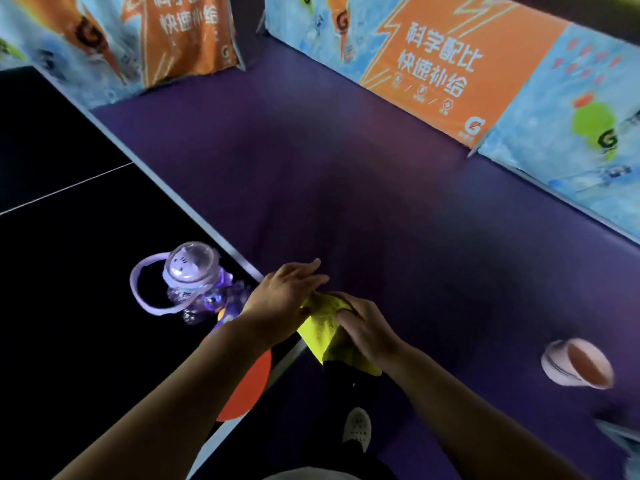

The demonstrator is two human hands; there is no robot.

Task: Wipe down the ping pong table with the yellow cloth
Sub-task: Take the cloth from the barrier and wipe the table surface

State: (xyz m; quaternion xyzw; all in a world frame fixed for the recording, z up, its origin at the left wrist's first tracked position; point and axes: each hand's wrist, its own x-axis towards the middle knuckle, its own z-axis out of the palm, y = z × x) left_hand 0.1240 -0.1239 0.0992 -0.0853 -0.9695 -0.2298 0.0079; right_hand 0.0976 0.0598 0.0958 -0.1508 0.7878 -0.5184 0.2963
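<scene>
Matte black worktop, 9 o'clock: a translucent purple dome-lidded bottle is stood near the edge. A flat orange paddle is partly hidden by the left forearm. The soft yellow cloth is held just off the worktop corner, 6 o'clock. The left hand is laid over it with fingers extended, grip indeterminable. The right hand is curled round it. A round cup is located at 4 o'clock.
</scene>
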